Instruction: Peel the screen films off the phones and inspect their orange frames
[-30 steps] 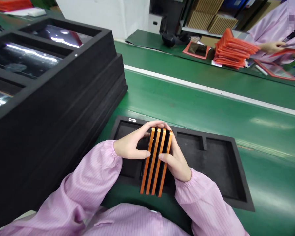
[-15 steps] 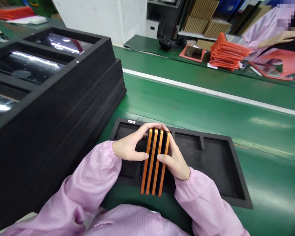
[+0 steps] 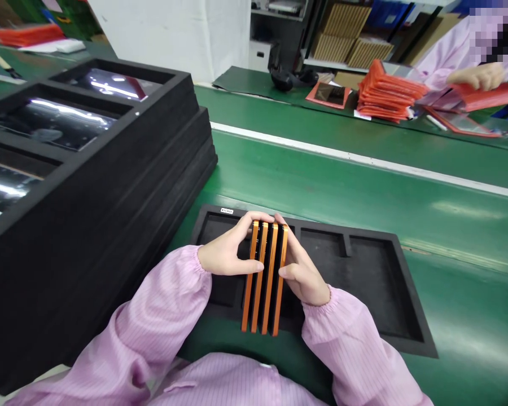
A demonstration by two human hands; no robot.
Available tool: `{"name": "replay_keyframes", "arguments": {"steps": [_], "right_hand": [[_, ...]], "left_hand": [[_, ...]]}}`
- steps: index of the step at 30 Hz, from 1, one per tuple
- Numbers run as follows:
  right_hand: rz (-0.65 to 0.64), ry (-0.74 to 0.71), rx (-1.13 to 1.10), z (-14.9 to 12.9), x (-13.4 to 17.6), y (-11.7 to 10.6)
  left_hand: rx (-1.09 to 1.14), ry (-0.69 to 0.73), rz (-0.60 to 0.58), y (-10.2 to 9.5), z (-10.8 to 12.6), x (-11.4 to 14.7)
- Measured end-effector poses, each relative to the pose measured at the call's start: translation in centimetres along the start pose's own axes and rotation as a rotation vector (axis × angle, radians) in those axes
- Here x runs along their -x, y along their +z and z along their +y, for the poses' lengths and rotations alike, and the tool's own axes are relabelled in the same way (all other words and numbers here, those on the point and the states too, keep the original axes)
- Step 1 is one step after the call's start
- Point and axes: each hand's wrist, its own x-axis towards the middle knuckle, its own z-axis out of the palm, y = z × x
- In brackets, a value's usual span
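Several phones (image 3: 263, 299) with orange edges and black faces stand side by side on edge, held as one row between my hands. My left hand (image 3: 228, 246) wraps round the row's left side, its thumb across the edges and its fingers over the far end. My right hand (image 3: 307, 273) closes on the right side, thumb tip against the rightmost phone. Beneath them lies a black foam tray (image 3: 415, 296) with recessed compartments and a white label at its far left. The phones cover part of its middle.
At left rises a tall stack of black foam trays (image 3: 148, 163), with glossy dark panels in the top one. Across the green bench (image 3: 342, 186), a pile of red pouches (image 3: 385, 93) lies near a co-worker's hand (image 3: 478, 76) holding red material. A black strapped object (image 3: 283, 78) sits nearby.
My left thumb has slid right across the phone edges, and my right thumb has shifted to the rightmost phone. The row has moved slightly left. The co-worker's hand now lifts red material.
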Motion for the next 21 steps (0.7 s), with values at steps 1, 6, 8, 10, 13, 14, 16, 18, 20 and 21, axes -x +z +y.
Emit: {"name": "replay_keyframes", "arguments": {"steps": [1, 6, 8, 10, 13, 14, 16, 18, 20, 21], "right_hand": [[0.007, 0.002, 0.005, 0.0, 0.0, 0.0], [0.033, 0.001, 0.006, 0.0, 0.0, 0.2], [0.059, -0.012, -0.001, 0.1, -0.1, 0.2], [0.083, -0.019, 0.008, 0.3, -0.1, 0.2], [0.090, -0.036, 0.032, 0.5, -0.2, 0.2], [0.088, -0.044, 0.044, 0.5, -0.2, 0.1], [0.088, -0.066, 0.096, 0.7, -0.2, 0.1], [0.103, -0.095, 0.174, 0.8, -0.2, 0.0], [0.123, -0.118, 0.250, 0.9, -0.1, 0.0], [0.131, -0.123, 0.279, 0.9, 0.0, 0.0]], "left_hand": [[0.009, -0.001, -0.004, 0.0, 0.0, 0.0], [0.060, 0.027, -0.014, -0.2, -0.6, -0.1], [0.131, 0.049, -0.036, -0.4, -0.9, -0.1], [0.192, 0.048, -0.047, -0.6, -1.1, -0.1], [0.195, 0.026, -0.032, -0.6, -1.1, 0.0], [0.180, 0.021, -0.024, -0.6, -1.1, 0.0], [0.160, 0.029, -0.008, -0.5, -1.0, 0.0], [0.157, 0.049, 0.008, -0.3, -1.0, 0.1], [0.163, 0.065, 0.012, -0.3, -1.1, 0.1], [0.167, 0.068, 0.010, -0.3, -1.1, 0.1]]}}
